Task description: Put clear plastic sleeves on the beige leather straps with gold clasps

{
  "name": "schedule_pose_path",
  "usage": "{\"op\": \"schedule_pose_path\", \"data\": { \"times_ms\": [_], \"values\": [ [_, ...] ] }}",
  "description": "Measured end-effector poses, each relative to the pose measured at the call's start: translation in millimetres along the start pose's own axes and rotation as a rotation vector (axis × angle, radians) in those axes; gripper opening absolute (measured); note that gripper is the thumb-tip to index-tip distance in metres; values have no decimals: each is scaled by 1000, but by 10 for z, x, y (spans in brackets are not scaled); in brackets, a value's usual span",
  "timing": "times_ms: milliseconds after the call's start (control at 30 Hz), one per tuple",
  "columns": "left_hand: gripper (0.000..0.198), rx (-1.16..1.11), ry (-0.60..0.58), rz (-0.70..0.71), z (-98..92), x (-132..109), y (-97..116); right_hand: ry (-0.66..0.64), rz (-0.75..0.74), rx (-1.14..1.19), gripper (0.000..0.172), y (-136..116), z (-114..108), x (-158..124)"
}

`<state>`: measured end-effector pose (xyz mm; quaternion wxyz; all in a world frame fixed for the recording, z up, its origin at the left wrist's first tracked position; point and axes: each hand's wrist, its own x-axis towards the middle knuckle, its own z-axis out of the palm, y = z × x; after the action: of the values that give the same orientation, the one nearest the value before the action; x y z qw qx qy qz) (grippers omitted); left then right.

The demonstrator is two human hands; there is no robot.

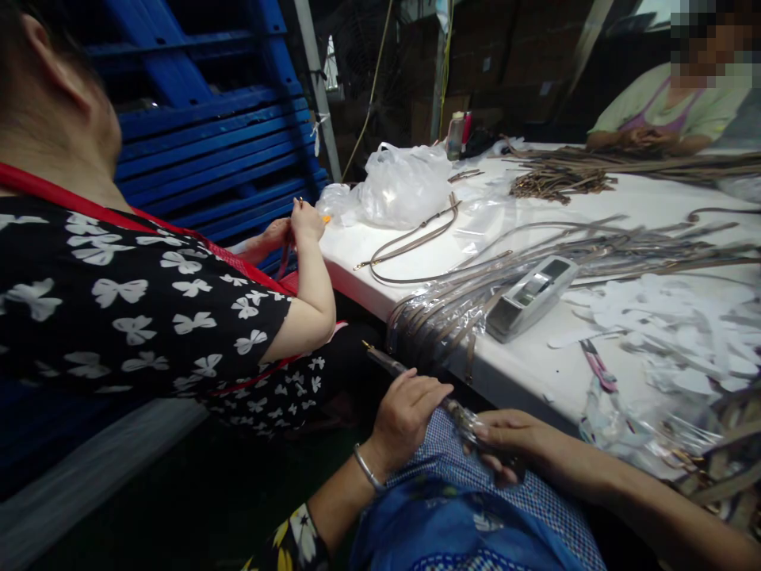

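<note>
My left hand (409,416), with a silver bangle at the wrist, closes over a dark strap in clear plastic (386,362). A small gold-coloured tip pokes out of its far end. Closer to me, my right hand (510,438) grips the bunched end of the same wrapped strap, its fingers partly blurred. Both hands are above my lap, over a blue checked apron (476,515). On the white table (372,295) in front lie several straps in clear plastic (440,313), some hanging over the edge. A grey tape dispenser (532,297) rests on them.
Pink-handled snips (599,366) lie beside loose white paper strips (683,333). A white plastic bag (404,186) and unwrapped straps (559,184) are farther back. One co-worker (148,301) sits close on the left, another (671,111) across the table. Blue pallets (219,143) are stacked behind.
</note>
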<state>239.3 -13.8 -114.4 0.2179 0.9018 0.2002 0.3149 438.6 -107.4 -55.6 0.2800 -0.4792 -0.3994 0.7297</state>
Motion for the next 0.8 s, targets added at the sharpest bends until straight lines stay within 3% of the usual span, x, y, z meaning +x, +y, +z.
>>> {"op": "schedule_pose_path", "data": {
  "times_ms": [100,233,400,600,800],
  "values": [
    [35,-135,36,-36,76,51,-54,-28,-79,51,38,-24,48,-64],
    [34,-283,76,-113,196,84,-98,49,-162,128,38,-25,66,-95],
    [37,-153,180,-70,195,78,-227,120,-126,216,34,45,64,-120],
    [34,-147,159,-8,107,121,-279,74,-207,286,34,69,119,-161],
    [29,-550,107,-339,273,159,61,287,-434,526,32,-5,159,-54]
  ]
}}
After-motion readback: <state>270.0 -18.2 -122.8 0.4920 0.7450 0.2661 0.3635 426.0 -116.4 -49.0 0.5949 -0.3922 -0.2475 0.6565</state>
